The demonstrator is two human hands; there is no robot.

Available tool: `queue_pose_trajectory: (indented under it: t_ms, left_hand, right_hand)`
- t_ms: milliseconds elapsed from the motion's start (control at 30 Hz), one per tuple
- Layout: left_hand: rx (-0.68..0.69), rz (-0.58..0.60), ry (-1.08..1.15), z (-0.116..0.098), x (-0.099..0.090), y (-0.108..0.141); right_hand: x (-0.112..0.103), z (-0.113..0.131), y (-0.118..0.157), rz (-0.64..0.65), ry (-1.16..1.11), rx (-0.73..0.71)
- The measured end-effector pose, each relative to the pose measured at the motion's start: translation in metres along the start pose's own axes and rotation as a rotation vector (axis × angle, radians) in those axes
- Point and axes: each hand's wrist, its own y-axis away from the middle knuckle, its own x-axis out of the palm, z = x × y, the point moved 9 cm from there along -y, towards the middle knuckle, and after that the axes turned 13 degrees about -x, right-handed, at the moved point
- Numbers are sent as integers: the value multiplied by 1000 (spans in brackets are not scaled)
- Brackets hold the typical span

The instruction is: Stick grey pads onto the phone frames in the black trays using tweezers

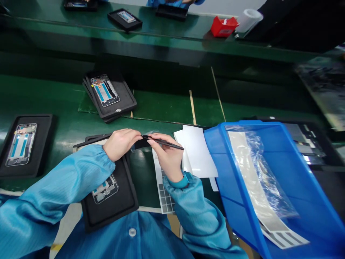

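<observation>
2 hands we have here: our right hand (169,156) pinches black tweezers (167,143); our left hand (120,144) curls at their tip, we cannot tell its hold.

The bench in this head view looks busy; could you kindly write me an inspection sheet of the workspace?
surface: green bench
job's things: phone frame in black tray; more trayed frames nearby
clutter: white sheets; blue bin holding film strip
hands: right hand holds tweezers; left hand meets their tip
cables: nothing seen
surroundings: far bench, red box, tape roll, co-worker's sleeve
</observation>
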Motion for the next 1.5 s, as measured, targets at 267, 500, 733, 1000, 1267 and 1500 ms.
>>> queue_pose_trajectory:
  t_ms: [267, 500, 733, 1000, 1267, 1500]
  left_hand:
    - [12, -3, 13, -1, -1, 1]
    - [-20, 14, 10, 3, -1, 2]
    - [-133, 240, -204, 12, 19, -4]
    - [-275, 227, -243, 27, -79, 57]
    - [-248, 417, -174, -11, -67, 167]
    - [-222, 406, -123, -9, -66, 178]
  right_hand:
    - [1, 0, 0, -21, -32, -17]
    - [1, 0, -1, -60, -16, -2]
    - [-7, 12, -5, -156, 74, 44]
    - [53, 3, 21, 222, -44, 372]
    - [148, 5, 47, 585, 4, 487]
    - [168, -3, 49, 626, 103, 469]
